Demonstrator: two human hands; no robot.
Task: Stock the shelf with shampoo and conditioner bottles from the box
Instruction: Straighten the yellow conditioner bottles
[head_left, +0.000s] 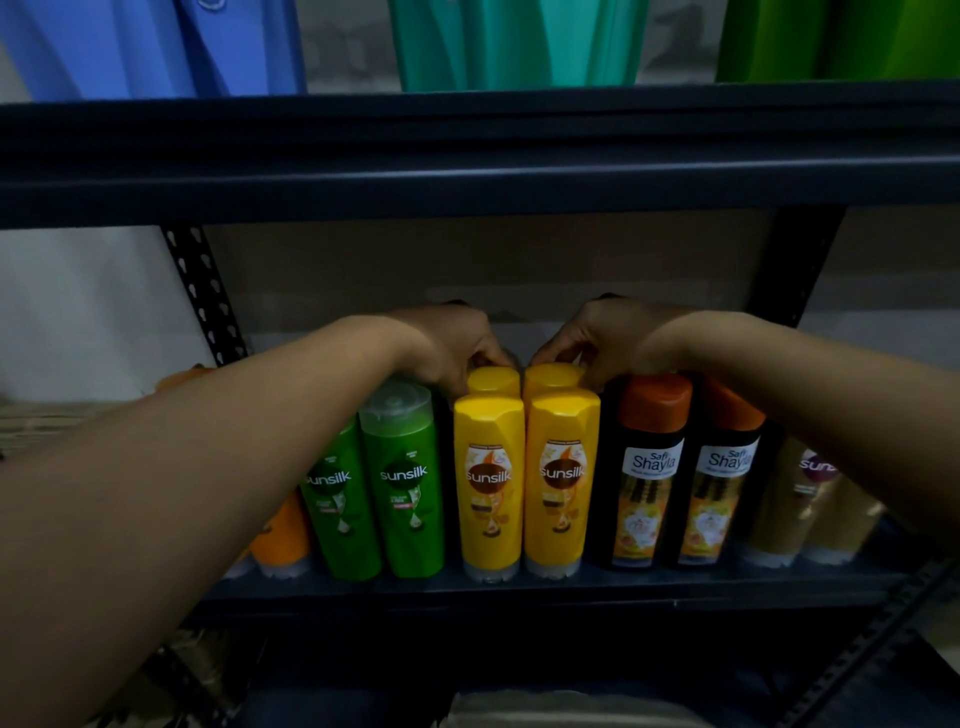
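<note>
shelf frame (467, 187) dark navy | upper left garment (145, 47) blue, upper middle one (514, 41) teal, upper right one (836, 36) green | Sunsilk bottles: two green (402, 483), clear-capped; yellow (491, 478); orange (283, 535) lower left | Safi Shayla bottles (647, 467) black, orange caps | far right bottles (810, 499) gold

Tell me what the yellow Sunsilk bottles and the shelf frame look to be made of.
Front yellow bottles: likely glossy opaque plastic, judging by soft highlights, moulded flip caps and printed labels.
Shelf frame: probably dark painted metal with a matte finish; the upright shows punched slots.
</note>
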